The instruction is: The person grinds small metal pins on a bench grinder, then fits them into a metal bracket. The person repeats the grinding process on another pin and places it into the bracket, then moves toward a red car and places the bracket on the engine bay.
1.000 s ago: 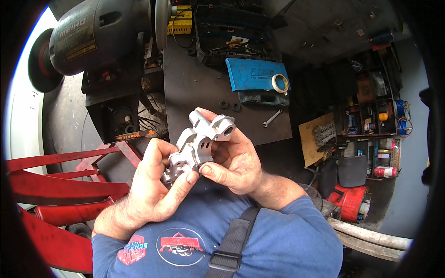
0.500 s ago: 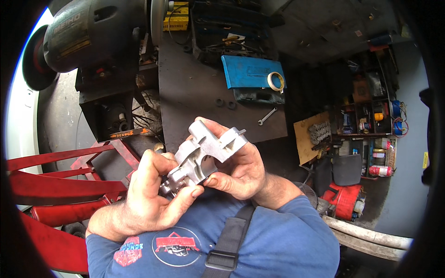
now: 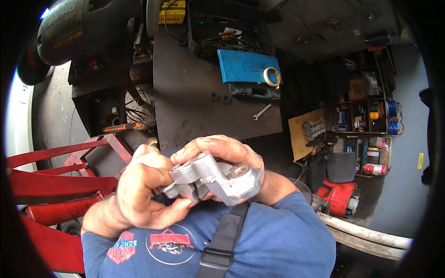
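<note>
Both hands hold a silver cast-metal housing [image 3: 211, 178] close in front of my chest. It has rounded bosses with holes and an angular, stepped outline. My left hand [image 3: 146, 192] is closed on its left end, the thumb beneath and the fingers curled above. From behind, my right hand [image 3: 227, 150] wraps over the upper side, its fingers lying across the top edge. The right thumb is hidden by the metal.
On the dark workbench [image 3: 185, 116] ahead lie an open-ended wrench [image 3: 263, 112], two dark rings, a blue case [image 3: 245, 68] and a tape roll [image 3: 272, 77]. A bench grinder [image 3: 83, 32] stands far left. Red metal framing [image 3: 60, 185] is near my left arm; shelves [image 3: 361, 102] hold supplies at right.
The housing has been turned over in my hands, bringing another face toward me. My right hand has shifted, its fingers coming over the top and its thumb going out of sight.
</note>
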A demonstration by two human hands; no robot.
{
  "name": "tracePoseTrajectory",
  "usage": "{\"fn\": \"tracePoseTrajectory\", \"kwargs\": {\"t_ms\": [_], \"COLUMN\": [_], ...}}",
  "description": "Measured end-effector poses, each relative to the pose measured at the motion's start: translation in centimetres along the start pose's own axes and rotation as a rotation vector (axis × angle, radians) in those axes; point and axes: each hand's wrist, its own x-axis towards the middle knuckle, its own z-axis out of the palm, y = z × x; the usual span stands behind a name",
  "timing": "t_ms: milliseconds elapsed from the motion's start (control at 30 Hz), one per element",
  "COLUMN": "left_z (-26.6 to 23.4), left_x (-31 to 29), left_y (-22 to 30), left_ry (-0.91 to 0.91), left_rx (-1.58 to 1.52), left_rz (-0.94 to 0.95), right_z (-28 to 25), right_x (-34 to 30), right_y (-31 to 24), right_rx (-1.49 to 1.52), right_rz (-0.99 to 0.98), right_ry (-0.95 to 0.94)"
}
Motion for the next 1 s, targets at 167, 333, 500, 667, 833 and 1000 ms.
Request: {"fn": "tracePoseTrajectory", "kwargs": {"t_ms": [167, 333, 500, 667, 833, 1000], "left_z": [-0.4, -0.5, -0.6, -3.4, -6.5, -8.6], "left_x": [0.1, -0.6, -2.2, -5.5, -10.4, -14.5], "left_y": [-0.1, -0.7, -1.5, -1.9, -1.5, -2.0], "left_ry": [-0.046, -0.055, 0.145, 0.391, 0.684, 0.930], "left_rx": [-0.040, -0.097, -0.552, -0.681, -0.664, -0.525], "left_rz": [0.024, -0.035, -0.538, -0.709, -0.698, -0.759], "right_z": [0.0, 0.1, 1.1, 1.4, 3.5, 7.5], "right_x": [0.4, 0.4, 1.4, 5.4, 11.3, 17.6], "right_y": [-0.8, 0.0, 2.1, 4.7, 6.8, 9.3], "right_rx": [0.026, -0.008, 0.066, 0.209, -0.878, -1.309], "right_rz": [0.003, -0.032, 0.103, 0.232, -0.009, -0.101], "right_ry": [0.009, 0.033, 0.075, 0.112, -0.084, -0.091]}}
